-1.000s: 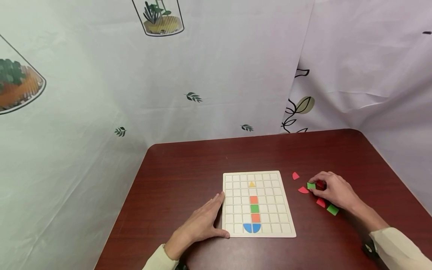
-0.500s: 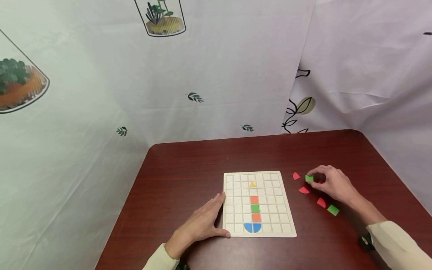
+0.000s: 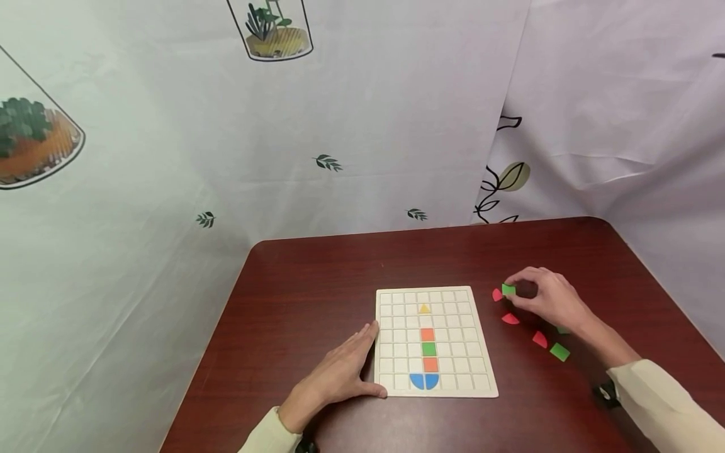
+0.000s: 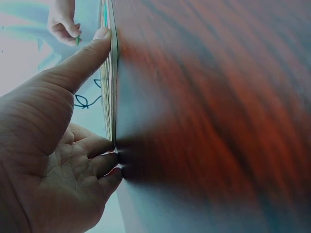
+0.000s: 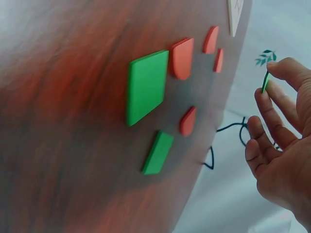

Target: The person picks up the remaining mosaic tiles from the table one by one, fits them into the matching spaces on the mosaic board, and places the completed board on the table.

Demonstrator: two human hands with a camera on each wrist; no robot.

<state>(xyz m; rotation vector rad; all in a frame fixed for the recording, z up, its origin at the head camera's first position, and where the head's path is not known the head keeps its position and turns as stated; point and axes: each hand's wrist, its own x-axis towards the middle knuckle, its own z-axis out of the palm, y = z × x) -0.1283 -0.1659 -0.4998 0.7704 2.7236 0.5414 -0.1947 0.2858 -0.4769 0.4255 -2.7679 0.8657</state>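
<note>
My right hand (image 3: 552,302) pinches a small green square tile (image 3: 508,289) between thumb and fingertips, held up off the table to the right of the board. The right wrist view shows the same tile (image 5: 265,81) nearly edge-on. A cream grid board (image 3: 460,335) lies flat, bearing a yellow triangle (image 3: 424,309), two orange squares, a green square (image 3: 428,349) between them, and two blue quarter-circles (image 3: 432,381) at the bottom. My left hand (image 3: 342,371) rests along the board's left edge, fingers extended, thumb at the near left corner.
Around the right hand lie loose red quarter-circle tiles (image 3: 510,319) and a green square tile (image 3: 559,352); another green piece (image 5: 158,153) is partly hidden by the right arm in the head view. A pale printed cloth (image 3: 362,126) hangs behind the dark red table (image 3: 306,283).
The right hand has lifted the green tile and moved it away from the near edge and leftward, past the loose red pieces. My left hand and the board have stayed put.
</note>
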